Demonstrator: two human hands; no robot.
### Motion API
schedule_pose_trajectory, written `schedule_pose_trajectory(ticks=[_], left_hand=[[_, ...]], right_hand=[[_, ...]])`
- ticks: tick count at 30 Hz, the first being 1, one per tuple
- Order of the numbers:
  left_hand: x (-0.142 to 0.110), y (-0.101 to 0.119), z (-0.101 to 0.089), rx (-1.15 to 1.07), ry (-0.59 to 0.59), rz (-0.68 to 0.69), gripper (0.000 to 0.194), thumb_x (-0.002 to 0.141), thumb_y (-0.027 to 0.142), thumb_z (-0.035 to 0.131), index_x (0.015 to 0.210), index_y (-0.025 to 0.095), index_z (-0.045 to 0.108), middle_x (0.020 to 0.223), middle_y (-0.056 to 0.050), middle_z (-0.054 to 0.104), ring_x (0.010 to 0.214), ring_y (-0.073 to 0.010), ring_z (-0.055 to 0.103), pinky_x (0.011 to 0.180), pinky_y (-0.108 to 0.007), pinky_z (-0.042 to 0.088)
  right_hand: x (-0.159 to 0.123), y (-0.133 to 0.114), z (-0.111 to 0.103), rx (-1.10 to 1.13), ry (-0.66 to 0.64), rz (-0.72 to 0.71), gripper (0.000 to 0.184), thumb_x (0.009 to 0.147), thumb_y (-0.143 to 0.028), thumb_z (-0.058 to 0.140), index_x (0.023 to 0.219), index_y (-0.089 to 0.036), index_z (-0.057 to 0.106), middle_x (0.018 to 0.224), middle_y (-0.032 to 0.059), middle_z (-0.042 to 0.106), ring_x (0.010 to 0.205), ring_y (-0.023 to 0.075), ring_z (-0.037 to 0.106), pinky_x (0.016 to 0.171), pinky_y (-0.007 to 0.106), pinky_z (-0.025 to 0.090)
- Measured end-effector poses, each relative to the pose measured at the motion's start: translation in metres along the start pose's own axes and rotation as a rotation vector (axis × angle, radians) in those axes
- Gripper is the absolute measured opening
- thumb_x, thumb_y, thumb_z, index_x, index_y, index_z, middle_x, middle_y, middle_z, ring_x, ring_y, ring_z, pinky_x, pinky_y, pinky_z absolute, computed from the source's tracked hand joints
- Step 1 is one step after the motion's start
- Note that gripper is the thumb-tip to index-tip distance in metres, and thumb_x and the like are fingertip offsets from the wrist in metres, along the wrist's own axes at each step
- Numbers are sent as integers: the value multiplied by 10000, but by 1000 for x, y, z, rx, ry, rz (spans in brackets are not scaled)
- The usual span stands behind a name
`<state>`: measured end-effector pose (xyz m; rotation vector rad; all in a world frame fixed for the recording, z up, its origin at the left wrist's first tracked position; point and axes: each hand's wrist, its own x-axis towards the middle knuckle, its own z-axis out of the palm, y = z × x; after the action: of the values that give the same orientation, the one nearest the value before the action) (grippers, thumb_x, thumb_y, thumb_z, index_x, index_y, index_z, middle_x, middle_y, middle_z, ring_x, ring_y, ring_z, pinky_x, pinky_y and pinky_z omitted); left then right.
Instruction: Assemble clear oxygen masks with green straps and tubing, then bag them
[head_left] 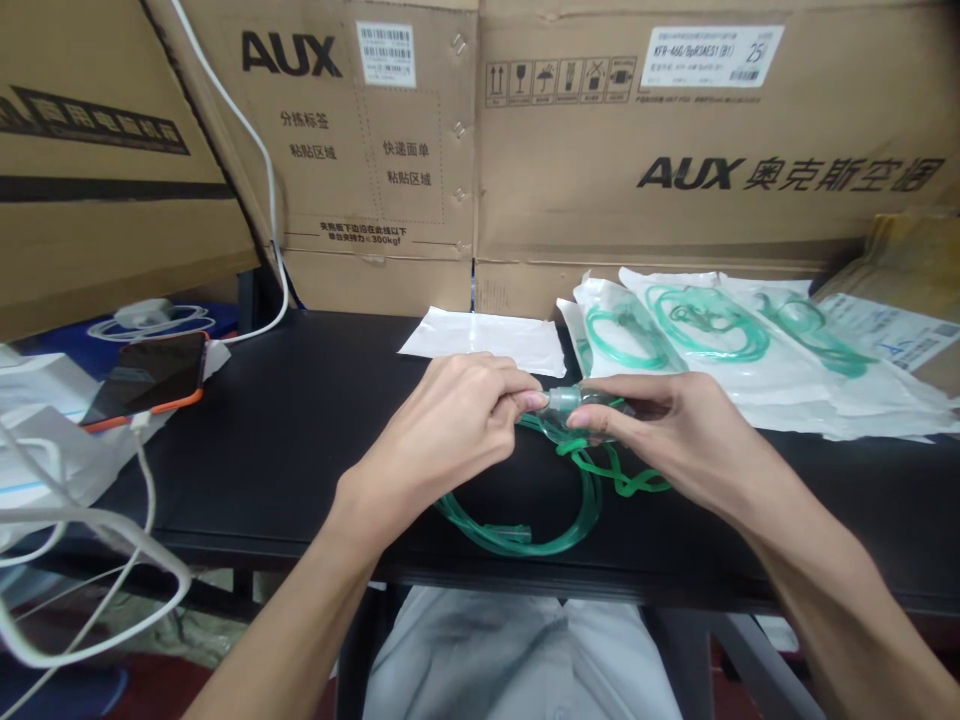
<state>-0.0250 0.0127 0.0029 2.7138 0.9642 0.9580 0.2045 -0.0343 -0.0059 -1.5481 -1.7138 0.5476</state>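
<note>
A clear green-tinted oxygen mask (555, 430) is held just above the black table, its body partly covered by fingers. My right hand (675, 420) grips the mask between thumb and fingers from the right. At the mask's narrow connector (564, 400), my left hand (461, 410) is closed in a pinch on the end; exactly what lies under the fingertips is hidden. A bright green elastic strap (622, 482) hangs from the mask below my right hand. Coiled green tubing (581, 530) rests on the table under both hands, one flared end (510, 534) showing.
Several packaged masks with tubing (709, 325) lie stacked at right. A flat white pouch (487, 340) sits behind my hands. At left are a phone (150, 375) in an orange case and white cables (146, 480). Cardboard boxes (570, 210) wall off the back.
</note>
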Motion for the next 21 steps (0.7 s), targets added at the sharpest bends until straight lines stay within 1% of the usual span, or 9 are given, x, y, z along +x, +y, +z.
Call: schedule_pose_trajectory(ticks=[3,6,9,12,15,17,19,21], left_hand=[[0,0,-1,-12,-5,-10,256,984,93,596,898,205,809,859,33,752,776,-143,619,765,-296,402],[0,0,-1,-14,-9,-19,255,978,93,599,899,210,812,860,37,761,786,-145,630,768,-295,407],[0,0,0,-13,-24,-34,255,984,112,601,890,223,810,842,40,768,789,-155,645,767,-298,413],[-1,-1,0,4,-44,-70,253,1010,156,593,921,237,815,922,27,800,860,-180,682,809,-304,427],[-3,-9,-2,-13,-103,-126,240,1058,256,578,1051,262,817,1080,7,812,1011,-214,705,882,-312,438],[-8,-18,-4,-66,-165,-165,247,1076,368,581,1153,286,801,1186,-1,794,1138,-233,690,945,-311,444],[-13,-29,-7,-105,-226,-202,313,1065,477,596,1263,306,768,1289,-7,759,1245,-246,654,1016,-316,439],[-19,-40,-11,-102,-284,-222,381,1056,512,600,1353,311,730,1347,-17,726,1294,-247,628,1066,-322,429]], right_hand=[[0,0,1,-12,43,-10,397,800,-616,837,989,-271,893,897,12,820,752,227,640,677,345,454],[-1,-1,3,-26,80,-35,347,804,-562,843,984,-271,899,1013,22,857,889,299,725,791,397,507],[-1,-2,5,-40,108,-75,314,809,-531,847,974,-270,898,1104,30,863,1036,349,755,910,434,528],[1,-2,8,-87,87,-118,355,845,-533,828,1039,-240,883,1176,61,851,1117,355,753,992,449,525],[3,0,11,-149,53,-167,410,878,-504,821,1170,-217,842,1221,73,836,1128,330,754,994,430,538],[4,1,12,-170,7,-184,403,899,-493,807,1200,-225,824,1251,67,824,1140,317,750,1001,418,541],[6,2,11,-187,-50,-144,441,918,-552,772,1219,-232,814,1302,83,804,1202,336,726,1050,444,523],[10,3,9,-203,-78,-94,541,925,-653,719,1243,-225,808,1325,118,792,1234,374,711,1069,492,513]])
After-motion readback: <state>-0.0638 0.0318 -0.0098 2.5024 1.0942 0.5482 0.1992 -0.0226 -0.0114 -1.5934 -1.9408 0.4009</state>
